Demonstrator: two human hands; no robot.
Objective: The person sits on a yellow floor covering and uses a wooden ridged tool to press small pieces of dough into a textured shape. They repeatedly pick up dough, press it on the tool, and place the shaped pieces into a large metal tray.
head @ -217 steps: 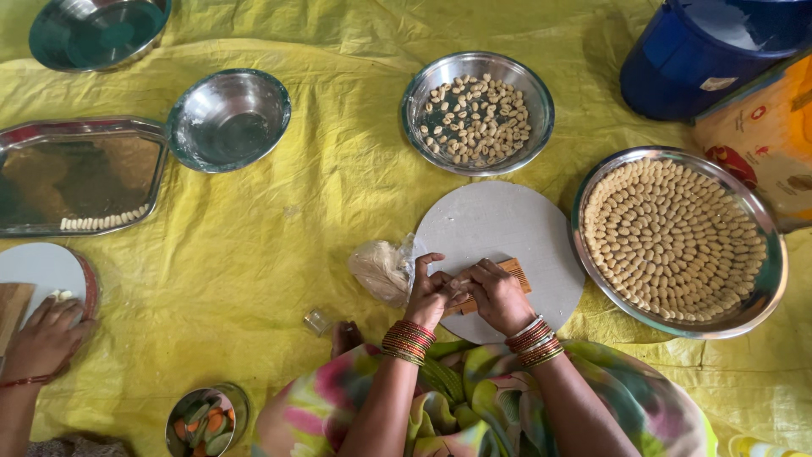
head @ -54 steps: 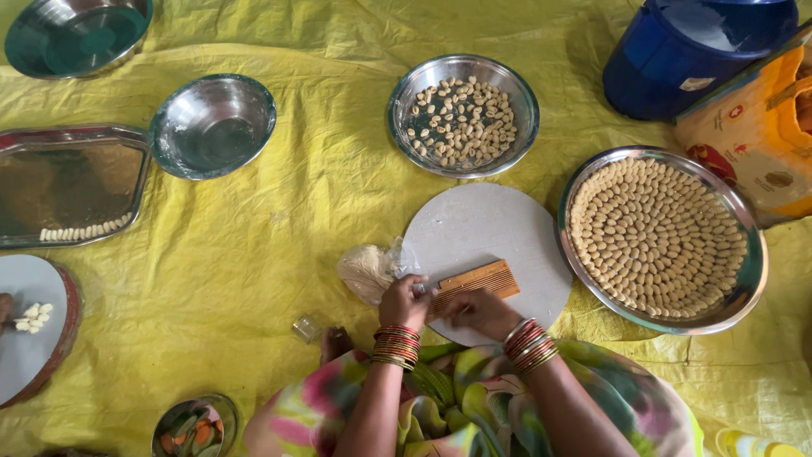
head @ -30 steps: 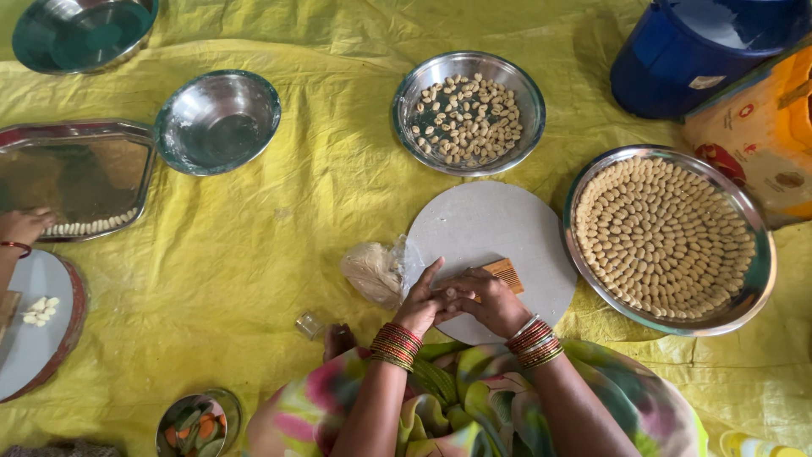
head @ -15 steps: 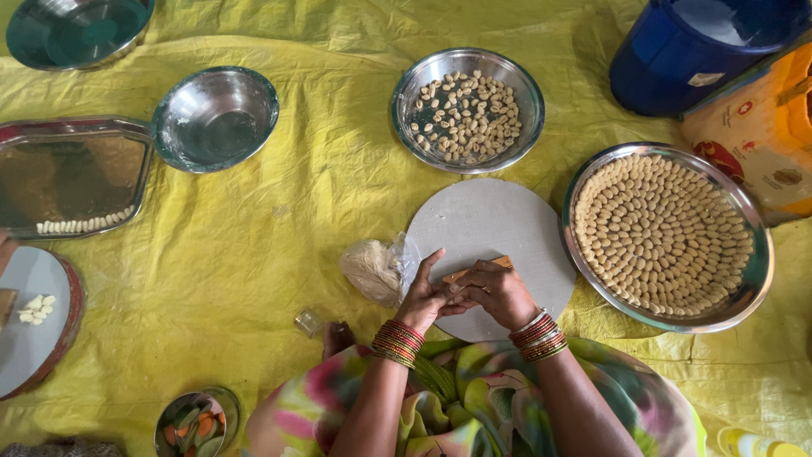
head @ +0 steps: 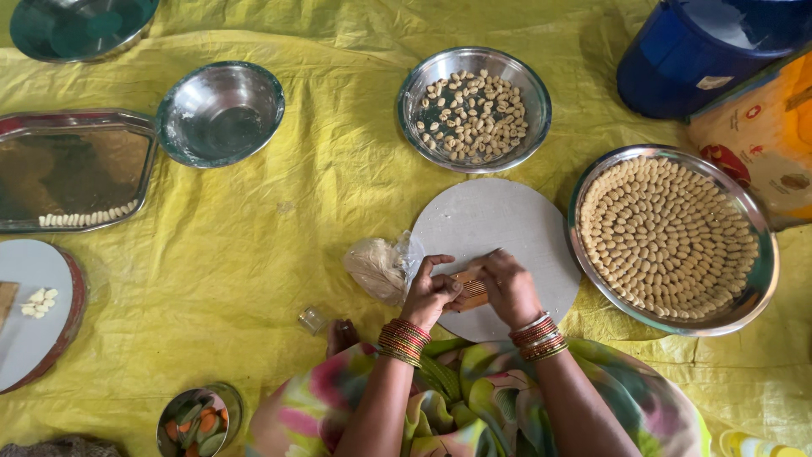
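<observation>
1. Left hand [head: 430,292] and right hand [head: 507,288] meet over the near edge of the round board [head: 495,245], at 6 o'clock in the view. Both curl around a small ridged wooden comb [head: 470,290]; the left fingers are closed on its left end, the right fingers are folded over its top.
2. Whether a dough bit sits on the comb I cannot tell, the fingers cover it.
3. Progress, judging by how things lie: well along. The big tray [head: 668,237] at 3 o'clock is nearly full of shaped pieces set in tight rings, with a small gap near its right rim.
4. The bowl [head: 474,110] at 12 o'clock holds a loose layer of small pale pieces.
5. Dough lump in a clear bag [head: 376,267] lies just left of the board, so raw material seems left.
6. The comb looks tan, short, grooved, mostly hidden.
7. At 9–10 o'clock: an empty steel bowl [head: 220,112] and an octagonal tray [head: 72,169] with one short row of pieces.
</observation>
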